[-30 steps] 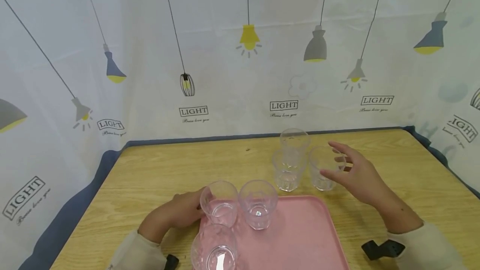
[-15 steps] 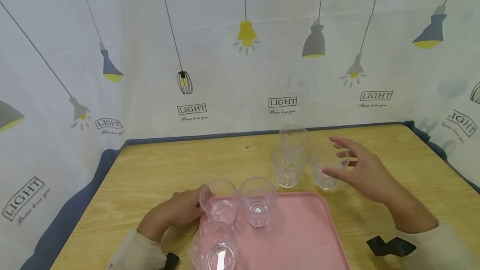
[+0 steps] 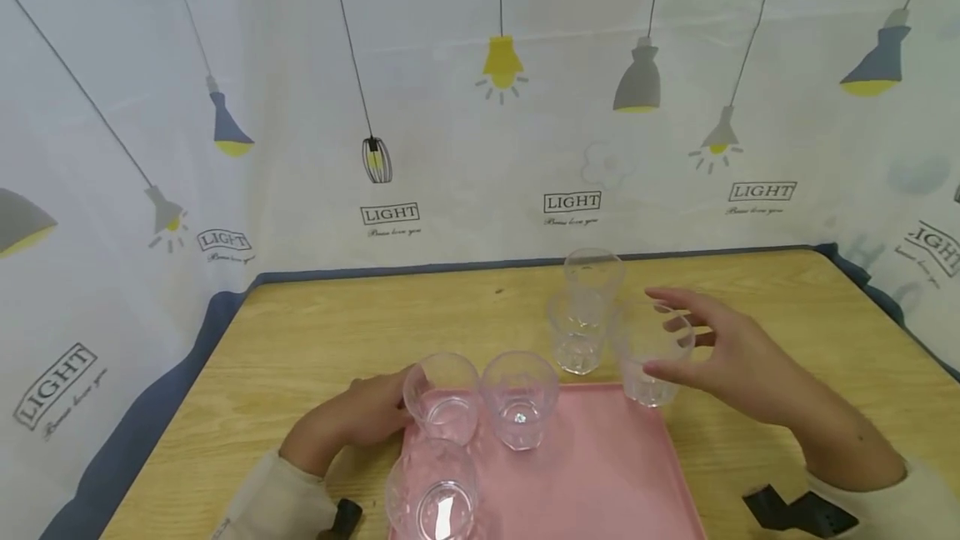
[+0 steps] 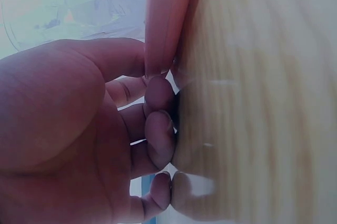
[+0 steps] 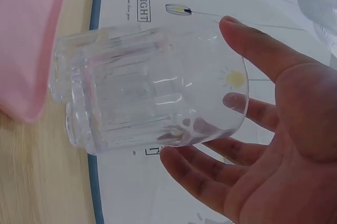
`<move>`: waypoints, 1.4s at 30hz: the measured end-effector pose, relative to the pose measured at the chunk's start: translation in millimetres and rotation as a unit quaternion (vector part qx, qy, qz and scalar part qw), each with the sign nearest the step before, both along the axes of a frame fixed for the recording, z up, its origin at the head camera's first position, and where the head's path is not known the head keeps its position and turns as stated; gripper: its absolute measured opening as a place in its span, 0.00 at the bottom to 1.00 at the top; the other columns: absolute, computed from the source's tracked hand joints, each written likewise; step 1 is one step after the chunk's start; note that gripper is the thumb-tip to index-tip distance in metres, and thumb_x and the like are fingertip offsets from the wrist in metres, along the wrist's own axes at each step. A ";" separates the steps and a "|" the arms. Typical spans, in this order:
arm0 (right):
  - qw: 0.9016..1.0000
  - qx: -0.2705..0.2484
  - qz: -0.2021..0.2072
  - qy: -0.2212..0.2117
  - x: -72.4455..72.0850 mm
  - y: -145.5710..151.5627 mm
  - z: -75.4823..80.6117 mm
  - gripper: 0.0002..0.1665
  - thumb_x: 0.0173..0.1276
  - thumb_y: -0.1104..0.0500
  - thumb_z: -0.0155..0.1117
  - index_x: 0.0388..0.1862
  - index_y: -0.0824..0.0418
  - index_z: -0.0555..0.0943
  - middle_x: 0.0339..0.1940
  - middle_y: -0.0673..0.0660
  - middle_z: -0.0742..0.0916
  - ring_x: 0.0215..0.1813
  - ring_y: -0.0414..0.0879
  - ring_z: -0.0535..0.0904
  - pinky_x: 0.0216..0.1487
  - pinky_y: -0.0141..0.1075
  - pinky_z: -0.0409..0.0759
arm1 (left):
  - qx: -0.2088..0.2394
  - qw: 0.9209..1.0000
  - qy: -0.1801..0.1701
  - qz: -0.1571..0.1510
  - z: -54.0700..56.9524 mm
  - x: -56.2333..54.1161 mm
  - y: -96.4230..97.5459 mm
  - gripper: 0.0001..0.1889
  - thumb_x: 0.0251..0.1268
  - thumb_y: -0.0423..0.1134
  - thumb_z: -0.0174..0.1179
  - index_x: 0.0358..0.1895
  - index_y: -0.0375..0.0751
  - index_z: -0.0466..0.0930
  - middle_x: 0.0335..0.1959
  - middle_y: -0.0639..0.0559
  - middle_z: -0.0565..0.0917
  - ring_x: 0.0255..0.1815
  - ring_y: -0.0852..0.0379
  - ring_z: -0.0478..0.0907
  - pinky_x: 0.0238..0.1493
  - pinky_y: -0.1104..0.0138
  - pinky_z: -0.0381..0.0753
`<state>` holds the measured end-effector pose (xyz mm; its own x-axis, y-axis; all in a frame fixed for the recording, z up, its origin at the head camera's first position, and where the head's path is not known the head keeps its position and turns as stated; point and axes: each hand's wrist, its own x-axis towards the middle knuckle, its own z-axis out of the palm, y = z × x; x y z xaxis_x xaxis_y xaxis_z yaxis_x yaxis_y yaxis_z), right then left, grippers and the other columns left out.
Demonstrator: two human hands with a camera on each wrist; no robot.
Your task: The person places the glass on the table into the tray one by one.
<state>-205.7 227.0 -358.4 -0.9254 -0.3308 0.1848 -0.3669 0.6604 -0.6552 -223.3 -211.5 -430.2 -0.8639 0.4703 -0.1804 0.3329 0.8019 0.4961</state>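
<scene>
A clear faceted tumbler is in my right hand, thumb on the near side and fingers around the far side near its rim. In the head view its base overlaps the far right corner of the pink tray. My left hand grips the tray's left edge; the left wrist view has the thumb against the rim and the other fingers curled low by the tabletop. On the tray's left part stand three clear tumblers: one beside my left hand, another to its right, a third nearer me.
Two more clear tumblers stand on the wooden table behind the tray, a nearer one and a farther one. A white curtain printed with lamps hangs along the table's back and sides.
My right hand has brought its tumbler from the table behind the tray toward me, to the tray's far right corner. My left hand stays at the tray's edge.
</scene>
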 end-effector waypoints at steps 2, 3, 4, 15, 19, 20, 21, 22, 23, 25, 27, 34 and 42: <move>1.000 0.004 0.010 0.005 3.0 -2.3 0.0 0.47 0.59 0.46 0.77 0.75 0.45 0.66 0.69 0.53 0.77 0.56 0.46 0.78 0.53 0.31 0.79 | 0.002 1.000 -0.004 -0.001 0.5 0.5 0.4 0.23 0.74 0.51 0.56 0.68 0.50 0.70 0.63 0.44 0.81 0.65 0.38 0.77 0.63 0.24 0.56; 1.000 0.004 0.015 0.006 4.3 -3.4 0.3 0.47 0.59 0.46 0.77 0.75 0.45 0.66 0.69 0.52 0.77 0.56 0.46 0.78 0.53 0.32 0.79 | 0.002 1.000 -0.004 -0.001 0.9 0.7 0.7 0.24 0.74 0.51 0.56 0.68 0.50 0.69 0.63 0.44 0.81 0.65 0.37 0.77 0.63 0.24 0.56; 1.000 0.004 0.020 0.007 5.8 -4.6 0.8 0.47 0.58 0.46 0.77 0.75 0.45 0.66 0.69 0.52 0.78 0.56 0.46 0.79 0.53 0.33 0.79 | 0.002 1.000 -0.004 -0.001 1.1 0.8 0.9 0.23 0.74 0.51 0.56 0.68 0.50 0.70 0.63 0.44 0.81 0.65 0.37 0.77 0.63 0.24 0.56; 0.990 -0.020 0.136 0.041 29.3 -23.0 5.8 0.40 0.55 0.47 0.79 0.67 0.43 0.74 0.60 0.44 0.81 0.51 0.39 0.80 0.52 0.35 0.81 | -0.004 1.000 -0.010 0.008 2.8 1.4 2.5 0.23 0.74 0.51 0.56 0.68 0.50 0.70 0.64 0.44 0.81 0.65 0.37 0.76 0.63 0.24 0.56; 0.983 -0.024 0.172 0.055 37.3 -32.0 7.2 0.40 0.56 0.46 0.78 0.67 0.44 0.73 0.61 0.42 0.80 0.50 0.39 0.80 0.52 0.34 0.80 | -0.005 1.000 -0.009 0.012 2.7 0.9 2.4 0.20 0.74 0.50 0.56 0.64 0.51 0.72 0.62 0.46 0.82 0.65 0.38 0.77 0.63 0.25 0.56; 0.982 -0.026 0.177 0.054 39.3 -34.1 7.2 0.39 0.57 0.46 0.78 0.67 0.44 0.73 0.61 0.42 0.81 0.49 0.39 0.80 0.52 0.34 0.80 | -0.004 1.000 -0.009 0.013 2.6 1.0 2.4 0.20 0.74 0.50 0.56 0.64 0.51 0.72 0.62 0.46 0.82 0.65 0.38 0.77 0.63 0.25 0.56; 0.981 -0.028 0.185 0.053 40.8 -36.2 6.9 0.39 0.57 0.46 0.78 0.67 0.45 0.73 0.61 0.42 0.81 0.50 0.39 0.80 0.52 0.34 0.80 | -0.003 1.000 -0.009 0.013 2.3 0.9 2.4 0.20 0.74 0.50 0.56 0.64 0.51 0.72 0.62 0.46 0.82 0.65 0.38 0.77 0.63 0.25 0.56; 0.980 -0.030 0.189 0.051 42.5 -38.2 6.4 0.39 0.57 0.46 0.78 0.67 0.45 0.74 0.61 0.43 0.81 0.51 0.39 0.79 0.52 0.34 0.79 | -0.002 1.000 -0.011 0.014 2.0 1.1 2.4 0.22 0.74 0.50 0.56 0.66 0.51 0.71 0.63 0.46 0.81 0.65 0.38 0.77 0.64 0.24 0.55; 0.979 -0.034 0.194 0.045 44.4 -40.3 6.0 0.38 0.57 0.46 0.78 0.67 0.45 0.74 0.61 0.43 0.81 0.51 0.39 0.79 0.52 0.34 0.79 | -0.002 1.000 -0.012 0.014 1.7 1.4 2.4 0.23 0.74 0.50 0.56 0.68 0.50 0.70 0.64 0.45 0.81 0.65 0.38 0.76 0.64 0.24 0.55; 0.978 -0.039 0.202 0.035 47.6 -44.6 4.7 0.38 0.57 0.47 0.79 0.67 0.45 0.75 0.62 0.44 0.81 0.53 0.40 0.79 0.52 0.33 0.80 | -0.001 1.000 -0.015 0.016 1.5 1.8 2.6 0.25 0.74 0.51 0.56 0.70 0.50 0.69 0.64 0.45 0.80 0.66 0.37 0.76 0.64 0.24 0.54; 0.977 -0.042 0.208 0.030 50.9 -48.8 3.6 0.38 0.57 0.46 0.79 0.67 0.44 0.75 0.63 0.43 0.80 0.55 0.40 0.79 0.53 0.32 0.80 | -0.001 1.000 -0.014 0.017 1.5 1.7 3.0 0.22 0.74 0.51 0.56 0.67 0.51 0.71 0.63 0.46 0.81 0.65 0.38 0.76 0.64 0.24 0.54; 0.975 -0.034 0.218 0.027 62.1 -60.3 -2.3 0.38 0.57 0.44 0.77 0.67 0.43 0.75 0.66 0.44 0.78 0.65 0.38 0.74 0.58 0.32 0.79 | -0.003 1.000 -0.013 0.015 2.8 0.2 4.3 0.13 0.74 0.50 0.56 0.56 0.54 0.75 0.57 0.50 0.85 0.63 0.40 0.78 0.64 0.26 0.56; 0.978 -0.005 0.198 0.059 68.1 -70.7 -12.3 0.35 0.57 0.39 0.75 0.64 0.39 0.76 0.69 0.45 0.77 0.71 0.41 0.66 0.62 0.32 0.76 | -0.002 1.000 -0.013 0.018 -0.4 -0.2 2.6 0.24 0.73 0.50 0.57 0.69 0.52 0.70 0.64 0.46 0.81 0.67 0.39 0.76 0.65 0.23 0.51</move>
